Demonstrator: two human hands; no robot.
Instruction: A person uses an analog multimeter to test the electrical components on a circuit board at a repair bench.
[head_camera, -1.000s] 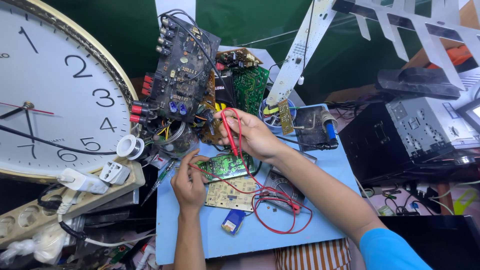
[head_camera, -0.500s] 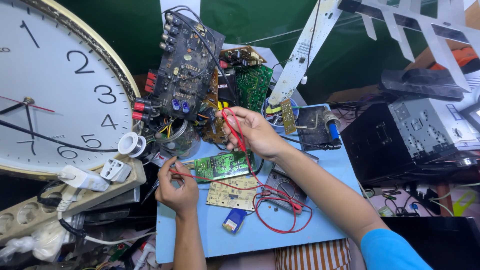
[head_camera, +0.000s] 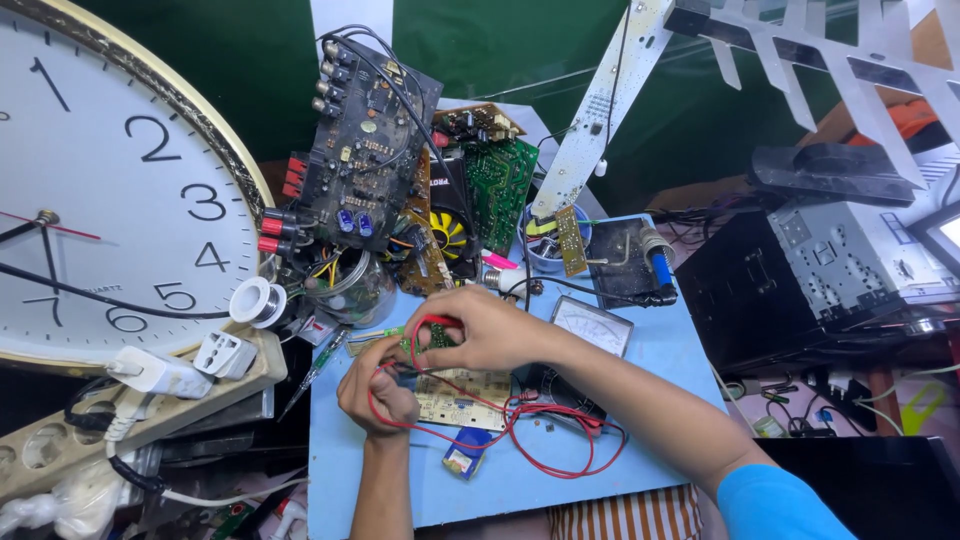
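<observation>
Cluttered blue worktable (head_camera: 660, 440), right hand (head_camera: 480, 330) pinching small green circuit board (head_camera: 436, 336), left hand (head_camera: 375, 388) closed around red probe lead (head_camera: 520, 415)

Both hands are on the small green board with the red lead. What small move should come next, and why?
Probably steady the green board with the left hand and press the red probe tip onto one point. The right hand covers the board, the red lead hangs slack, and the meter lies just behind.

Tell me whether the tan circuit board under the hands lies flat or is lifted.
Flat: the tan circuit board rests on the blue table, red wires crossing it.
</observation>
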